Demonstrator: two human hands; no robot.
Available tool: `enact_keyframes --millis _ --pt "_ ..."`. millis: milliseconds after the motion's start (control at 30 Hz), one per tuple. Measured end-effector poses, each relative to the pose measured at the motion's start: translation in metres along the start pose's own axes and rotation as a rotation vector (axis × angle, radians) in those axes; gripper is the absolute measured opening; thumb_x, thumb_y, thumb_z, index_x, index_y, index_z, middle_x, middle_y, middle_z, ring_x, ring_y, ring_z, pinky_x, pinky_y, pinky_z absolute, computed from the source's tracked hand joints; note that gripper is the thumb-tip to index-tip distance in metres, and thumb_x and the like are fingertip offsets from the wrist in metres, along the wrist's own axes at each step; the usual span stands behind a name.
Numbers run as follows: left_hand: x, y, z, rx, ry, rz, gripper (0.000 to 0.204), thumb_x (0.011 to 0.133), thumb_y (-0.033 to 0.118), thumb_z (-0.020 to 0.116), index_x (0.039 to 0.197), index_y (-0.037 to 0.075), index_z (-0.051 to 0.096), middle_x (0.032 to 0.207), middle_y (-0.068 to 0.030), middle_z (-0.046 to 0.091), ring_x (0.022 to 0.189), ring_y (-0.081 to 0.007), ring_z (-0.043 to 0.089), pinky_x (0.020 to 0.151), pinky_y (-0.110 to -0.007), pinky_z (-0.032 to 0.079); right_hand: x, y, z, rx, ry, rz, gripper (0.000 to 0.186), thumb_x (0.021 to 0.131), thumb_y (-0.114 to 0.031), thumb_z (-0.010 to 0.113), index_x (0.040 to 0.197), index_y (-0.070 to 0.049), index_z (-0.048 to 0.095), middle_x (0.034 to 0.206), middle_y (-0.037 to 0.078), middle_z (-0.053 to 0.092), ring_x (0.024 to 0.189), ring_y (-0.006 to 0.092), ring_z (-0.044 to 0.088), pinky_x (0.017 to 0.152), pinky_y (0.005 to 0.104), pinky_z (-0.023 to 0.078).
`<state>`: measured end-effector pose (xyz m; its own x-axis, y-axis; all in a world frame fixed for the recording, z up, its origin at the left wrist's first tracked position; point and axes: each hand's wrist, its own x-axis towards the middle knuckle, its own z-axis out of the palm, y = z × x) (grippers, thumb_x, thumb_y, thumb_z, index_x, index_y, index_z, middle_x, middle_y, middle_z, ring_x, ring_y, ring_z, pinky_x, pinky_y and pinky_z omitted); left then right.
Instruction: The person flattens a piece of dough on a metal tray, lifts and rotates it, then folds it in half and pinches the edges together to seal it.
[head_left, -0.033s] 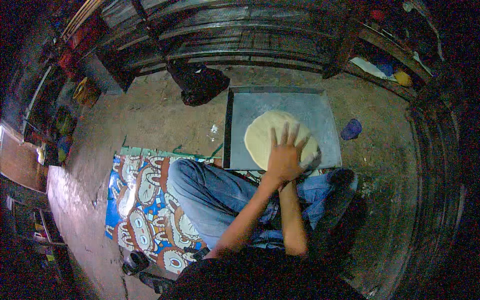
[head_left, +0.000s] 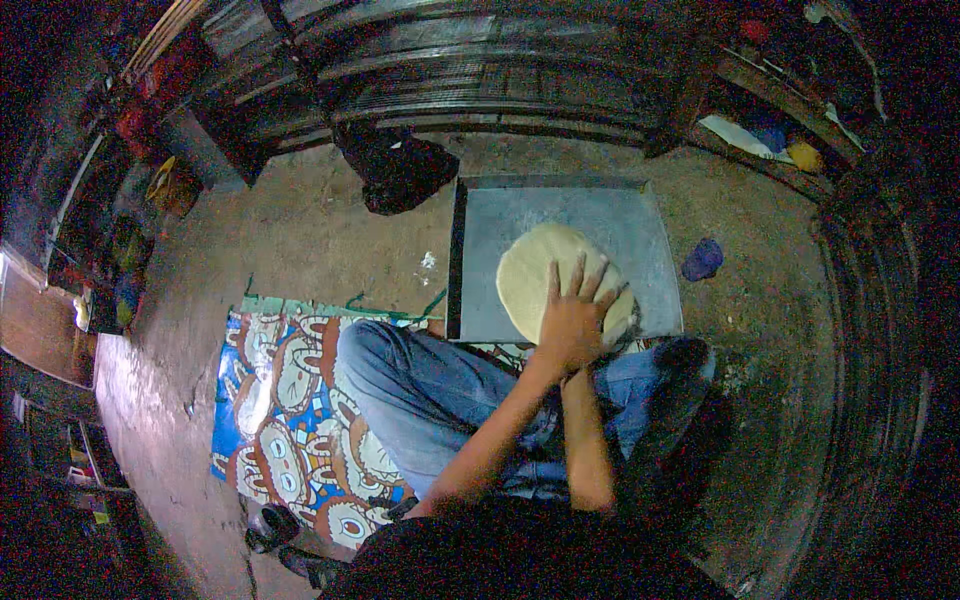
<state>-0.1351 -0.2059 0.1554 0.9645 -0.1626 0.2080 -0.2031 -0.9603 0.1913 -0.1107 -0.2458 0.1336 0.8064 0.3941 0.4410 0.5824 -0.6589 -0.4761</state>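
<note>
A round, flattened slab of pale dough lies on a shallow grey metal tray in front of my crossed legs. My left hand presses on the near right part of the dough, palm down, its fingers stretched out and spread. From the lower edge my right forearm runs up beneath the left wrist. The left hand covers my right hand almost wholly, so its fingers are hidden.
A purple cup-like object is on the concrete floor, right of the tray. Beyond the tray's far left corner lies a black bag. A cartoon-printed mat stretches left under my legs. Slatted wood lines the far side.
My left hand has moved slightly toward me. The dough's far left edge has shifted a little to the right on the tray.
</note>
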Motion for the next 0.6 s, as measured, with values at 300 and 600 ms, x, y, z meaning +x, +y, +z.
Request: enact_keyframes --millis 300,600 --pt "0.017 -0.052 0.053 -1.720 0.273 -0.315 0.053 0.097 0.034 0.040 0.145 0.012 0.032 0.150 -0.0126 0.030 0.138 -0.0290 0.026 0.113 -0.047 0.015 0.002 -0.005 0.007 -0.056 -0.091 -0.100 0.057 0.089 -0.049 0.052 0.138 -0.020 0.047 0.151 0.010 0.031 0.139 0.0389 0.024 0.110 0.0613 0.013" --pt "-0.016 -0.053 0.075 -2.585 0.351 -0.412 0.054 0.097 0.037 0.040 0.145 0.014 0.033 0.150 -0.0145 0.028 0.138 -0.0323 0.025 0.111 -0.052 0.013 0.030 0.005 0.010 -0.139 -0.125 -0.013 0.062 0.088 -0.047 0.054 0.140 -0.017 0.044 0.153 0.010 0.026 0.141 0.0375 0.018 0.111 0.0591 0.011"
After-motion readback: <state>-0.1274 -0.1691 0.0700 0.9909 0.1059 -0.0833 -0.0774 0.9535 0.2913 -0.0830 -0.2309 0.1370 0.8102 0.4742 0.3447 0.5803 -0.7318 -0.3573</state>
